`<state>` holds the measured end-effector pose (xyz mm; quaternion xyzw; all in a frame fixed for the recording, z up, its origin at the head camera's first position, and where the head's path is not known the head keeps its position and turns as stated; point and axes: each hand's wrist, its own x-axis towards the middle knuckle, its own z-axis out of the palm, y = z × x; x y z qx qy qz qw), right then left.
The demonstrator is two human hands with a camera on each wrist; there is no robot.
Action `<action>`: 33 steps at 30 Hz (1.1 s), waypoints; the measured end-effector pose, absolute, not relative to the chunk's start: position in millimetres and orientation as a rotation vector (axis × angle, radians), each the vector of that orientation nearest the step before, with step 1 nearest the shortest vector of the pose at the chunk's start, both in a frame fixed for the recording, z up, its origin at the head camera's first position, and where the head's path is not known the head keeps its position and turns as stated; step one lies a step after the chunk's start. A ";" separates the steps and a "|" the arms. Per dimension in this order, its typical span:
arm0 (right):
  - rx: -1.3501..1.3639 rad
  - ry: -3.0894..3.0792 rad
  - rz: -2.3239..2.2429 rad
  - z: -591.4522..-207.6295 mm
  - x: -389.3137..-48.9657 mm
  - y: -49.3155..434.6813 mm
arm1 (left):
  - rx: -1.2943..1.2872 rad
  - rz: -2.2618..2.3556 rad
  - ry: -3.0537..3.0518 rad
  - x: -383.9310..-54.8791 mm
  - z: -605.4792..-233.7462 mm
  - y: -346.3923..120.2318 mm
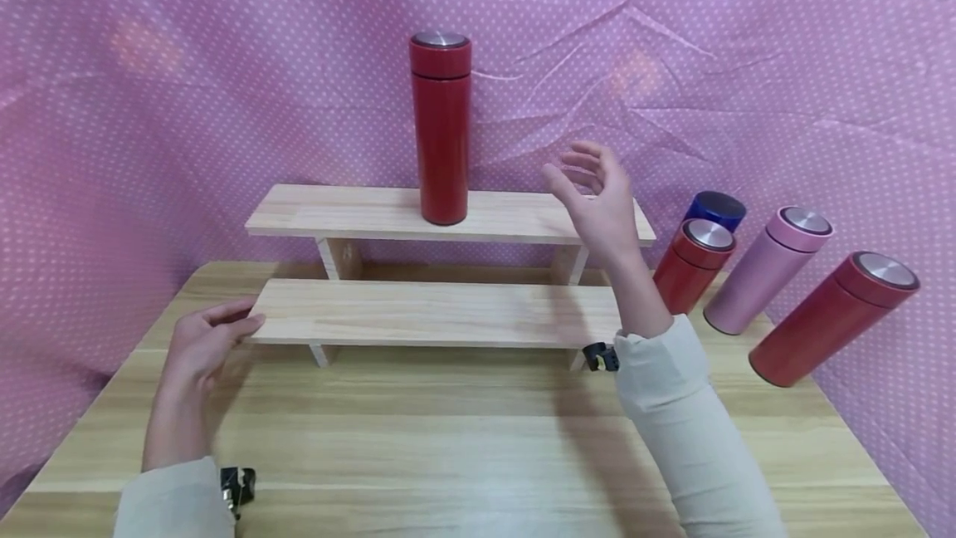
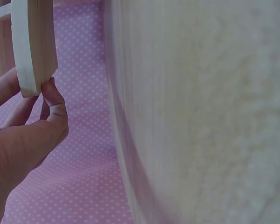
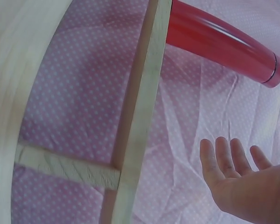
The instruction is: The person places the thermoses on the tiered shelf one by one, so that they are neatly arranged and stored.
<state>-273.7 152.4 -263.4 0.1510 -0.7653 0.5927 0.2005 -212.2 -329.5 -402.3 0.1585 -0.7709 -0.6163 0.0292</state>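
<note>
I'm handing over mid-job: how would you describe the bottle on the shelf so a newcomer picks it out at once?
On the table stand two wooden shelves. On the higher, rear shelf, left of the raised right hand, a tall red bottle with a silver-topped lid stands upright. It alone is on a shelf; the other bottles are grouped to the right.

Tall red cylindrical flask (image 1: 444,144), 12 o'clock: glossy; metal-topped lid (image 1: 441,58). Lower pale wooden shelf board (image 1: 433,311), 6 o'clock from flask: smooth, matt.
</note>
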 end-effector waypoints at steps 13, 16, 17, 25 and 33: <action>0.330 -2.080 1.511 -269.4 -251.8 168.7 | 0.500 -1.892 -2.400 -210.1 -402.9 -329.3; 0.313 -2.071 1.460 -267.4 -247.3 173.3 | 0.491 -1.891 -2.397 -210.3 -402.8 -330.0; 0.306 -2.067 1.454 -267.0 -246.2 174.8 | 0.490 -1.900 -2.390 -210.3 -402.6 -330.1; 0.272 -2.038 1.386 -267.5 -239.7 187.9 | 0.453 -1.858 -2.423 -208.7 -403.0 -328.8; 0.232 -2.021 1.375 -269.0 -232.3 204.5 | 0.474 -1.842 -2.438 -206.0 -403.9 -327.2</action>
